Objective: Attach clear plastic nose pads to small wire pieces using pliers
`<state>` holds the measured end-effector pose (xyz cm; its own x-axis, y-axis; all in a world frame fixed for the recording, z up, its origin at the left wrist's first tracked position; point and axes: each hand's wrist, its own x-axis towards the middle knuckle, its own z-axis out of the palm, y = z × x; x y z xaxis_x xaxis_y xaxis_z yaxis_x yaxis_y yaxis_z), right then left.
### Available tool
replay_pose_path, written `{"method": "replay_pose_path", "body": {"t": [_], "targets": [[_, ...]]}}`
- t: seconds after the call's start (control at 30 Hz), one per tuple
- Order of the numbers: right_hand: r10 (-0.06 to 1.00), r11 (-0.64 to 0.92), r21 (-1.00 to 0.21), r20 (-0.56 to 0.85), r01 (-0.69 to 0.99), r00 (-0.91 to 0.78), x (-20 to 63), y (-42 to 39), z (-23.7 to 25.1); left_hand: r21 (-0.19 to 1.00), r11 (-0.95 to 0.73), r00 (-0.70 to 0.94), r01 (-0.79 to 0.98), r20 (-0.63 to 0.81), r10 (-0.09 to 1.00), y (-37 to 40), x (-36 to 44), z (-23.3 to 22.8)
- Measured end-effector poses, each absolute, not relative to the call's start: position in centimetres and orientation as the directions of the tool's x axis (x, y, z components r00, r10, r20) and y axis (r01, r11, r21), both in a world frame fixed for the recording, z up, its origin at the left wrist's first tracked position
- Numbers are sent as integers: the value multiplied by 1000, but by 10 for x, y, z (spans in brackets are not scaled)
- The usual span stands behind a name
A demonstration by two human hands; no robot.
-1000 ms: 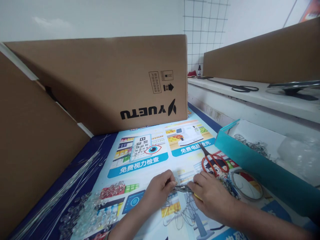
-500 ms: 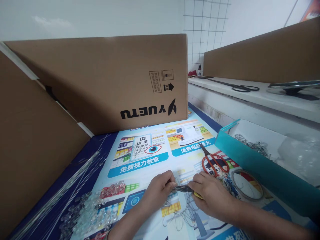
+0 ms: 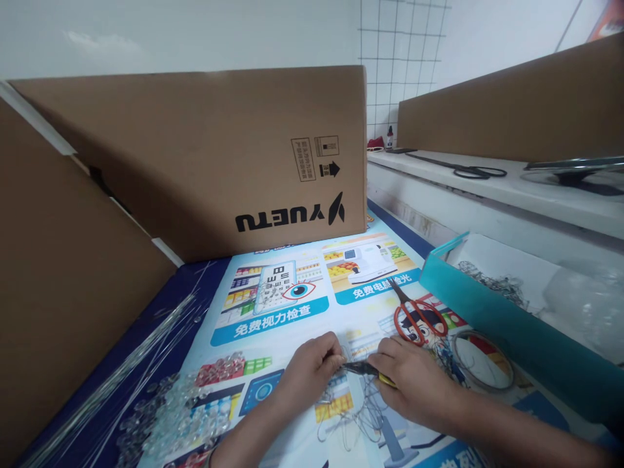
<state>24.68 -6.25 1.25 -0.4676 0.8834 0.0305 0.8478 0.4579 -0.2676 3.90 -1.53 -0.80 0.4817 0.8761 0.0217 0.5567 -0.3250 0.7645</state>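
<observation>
My right hand [image 3: 414, 380] is wrapped round the yellow handles of a pair of pliers [image 3: 359, 368], whose dark jaws point left. The tips of the jaws meet the fingers of my left hand [image 3: 314, 364]. Those fingers are pinched on a thin wire, most of it hidden by the hand. Below and between the hands lie several loose thin bent wires [image 3: 363, 416] on the printed poster [image 3: 292, 344]. Red-handled scissors [image 3: 420, 322] rest just beyond my right hand, and a round roll [image 3: 482, 361] lies to its right.
Clear beads [image 3: 190, 409] are heaped at the front left, beside long straight wires [image 3: 127, 370]. A teal box [image 3: 517, 344] with a wire tangle and clear plastic stands at right. Cardboard boxes [image 3: 195, 162] wall off the back and left. Black scissors [image 3: 475, 171] lie on the ledge.
Both hands and the pliers have shifted very slightly right. The grip of each hand looks the same.
</observation>
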Motion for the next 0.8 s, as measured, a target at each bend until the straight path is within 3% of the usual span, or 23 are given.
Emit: {"method": "replay_pose_path", "body": {"t": [0.43,0.8], "targets": [[873,486,-220,70,846,-483,246,-65,11,741,-348,497,574,21,867,-14,39,-6],[847,531,-104,47,841,-529,241,-67,12,716,-382,518,584,34,855,-15,38,-6]]}}
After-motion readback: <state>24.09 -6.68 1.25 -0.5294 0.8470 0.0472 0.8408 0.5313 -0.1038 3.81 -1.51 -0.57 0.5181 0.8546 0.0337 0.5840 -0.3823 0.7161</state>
